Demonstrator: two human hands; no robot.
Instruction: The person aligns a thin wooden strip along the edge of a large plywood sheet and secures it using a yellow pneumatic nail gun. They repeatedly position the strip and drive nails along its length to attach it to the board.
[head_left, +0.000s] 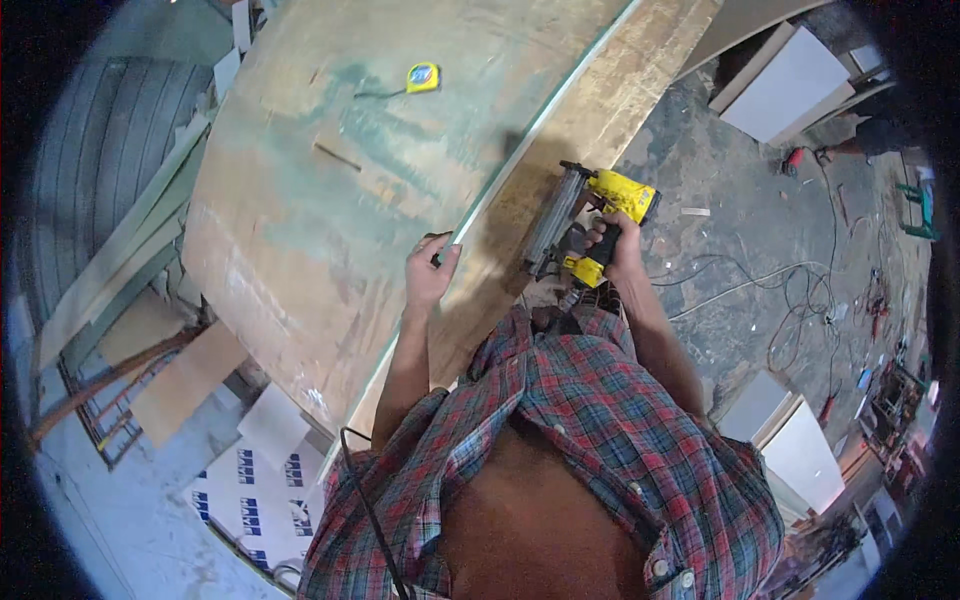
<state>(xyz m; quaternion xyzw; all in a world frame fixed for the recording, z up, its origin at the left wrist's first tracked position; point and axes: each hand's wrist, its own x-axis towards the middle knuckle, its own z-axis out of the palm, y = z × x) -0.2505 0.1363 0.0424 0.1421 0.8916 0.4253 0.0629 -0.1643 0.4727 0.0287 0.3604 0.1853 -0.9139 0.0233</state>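
Note:
A yellow and black pneumatic nail gun (610, 200) is in my right hand (622, 245), fingers wrapped round its dark grip. Its long grey magazine (552, 225) points over the wooden board's near edge. Along a large plywood panel (270, 230) with green smears runs a thin pale, green-edged strip (540, 125). My left hand (430, 272) is closed at this strip, thumb and curled fingers pinching about it; part of the grip is hidden. Farther up the panel lies a yellow tape measure (423, 77), its dark strap trailing left. Below it rests a small thin stick (337, 157).
A brown wooden board (610, 85) borders the panel on the right. Pale boards (790, 85) stand at the far right and white panels (800, 450) at the lower right. Hoses and cables (800, 290) cross the concrete floor. Offcuts (190, 385) lean at the left.

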